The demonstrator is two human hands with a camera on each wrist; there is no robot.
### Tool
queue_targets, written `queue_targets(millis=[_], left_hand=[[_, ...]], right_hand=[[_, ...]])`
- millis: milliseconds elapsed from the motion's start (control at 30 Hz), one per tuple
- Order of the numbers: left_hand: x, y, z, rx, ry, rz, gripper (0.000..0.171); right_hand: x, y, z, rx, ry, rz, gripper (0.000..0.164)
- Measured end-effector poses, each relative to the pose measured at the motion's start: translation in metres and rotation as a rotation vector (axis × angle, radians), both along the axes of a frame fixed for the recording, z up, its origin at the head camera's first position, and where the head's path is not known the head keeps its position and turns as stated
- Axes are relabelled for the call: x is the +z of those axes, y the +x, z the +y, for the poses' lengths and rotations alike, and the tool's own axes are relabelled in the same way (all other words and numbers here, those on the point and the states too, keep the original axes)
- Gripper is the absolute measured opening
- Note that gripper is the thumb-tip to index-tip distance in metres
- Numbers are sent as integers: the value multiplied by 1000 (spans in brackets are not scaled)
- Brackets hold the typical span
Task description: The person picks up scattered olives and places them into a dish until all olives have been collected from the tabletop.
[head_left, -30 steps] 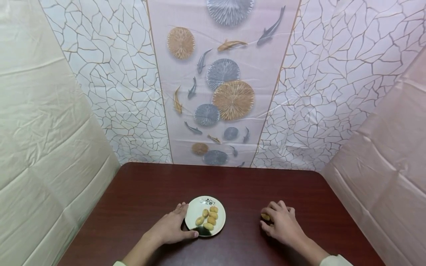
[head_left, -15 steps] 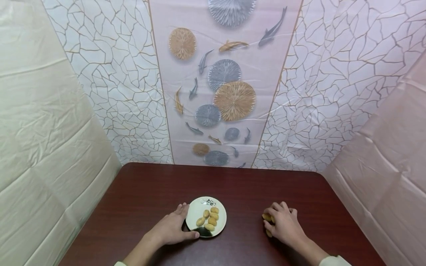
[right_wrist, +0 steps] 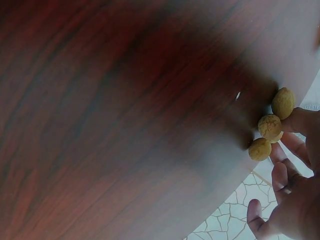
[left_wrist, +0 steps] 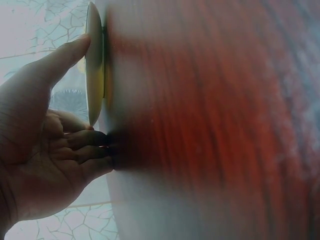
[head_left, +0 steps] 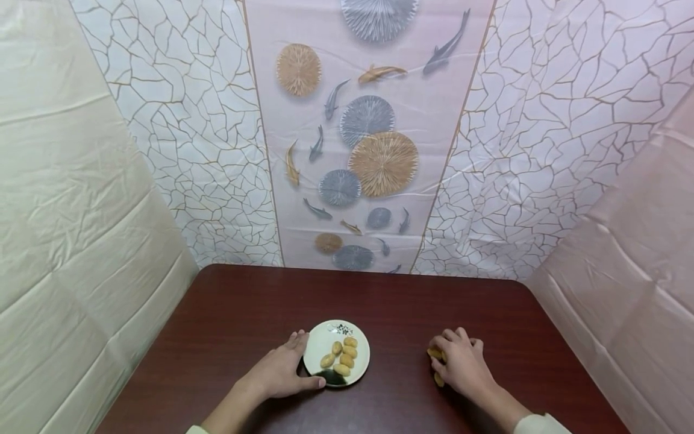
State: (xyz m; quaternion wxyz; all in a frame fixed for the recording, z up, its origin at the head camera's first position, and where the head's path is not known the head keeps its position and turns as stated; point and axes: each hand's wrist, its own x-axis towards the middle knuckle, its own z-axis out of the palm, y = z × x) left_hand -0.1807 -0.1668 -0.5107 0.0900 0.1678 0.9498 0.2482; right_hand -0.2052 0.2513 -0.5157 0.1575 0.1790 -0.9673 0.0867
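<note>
In the head view, several oval, yellow-brown pieces resembling dates or nuts (head_left: 347,360) lie on a round white plate (head_left: 318,343) with a dark patch at its near rim. My left hand (head_left: 278,369) is at the plate's left side, thumb on the near rim and fingers along the far left edge. Farther right, my right hand (head_left: 462,364) pinches similar pieces (head_left: 435,354) between thumb and fingers at the tabletop. Another piece (head_left: 438,380) lies just below the thumb. In the right wrist view the pieces (right_wrist: 270,126) sit clustered at the fingertips, surfaces wrinkled.
The dark red-brown wooden table (head_left: 390,313) extends around both hands. A patterned cloth (head_left: 347,223) with fish and discs hangs behind its far edge. Cream drapes stand at the left (head_left: 97,211) and right (head_left: 634,241).
My right hand has shifted very slightly right; the lower piece below its thumb has come into sight since a second ago. My left hand and the plate stay nearly still.
</note>
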Motion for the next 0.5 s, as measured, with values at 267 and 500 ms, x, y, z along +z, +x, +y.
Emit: queue_targets(millis=[267, 500], left_hand=[[3, 0, 0, 1, -2, -2, 121], [2, -2, 0, 6, -12, -17, 122]], right_hand=[[-1, 0, 0, 10, -12, 8, 26], [3, 0, -6, 25, -35, -5, 24]])
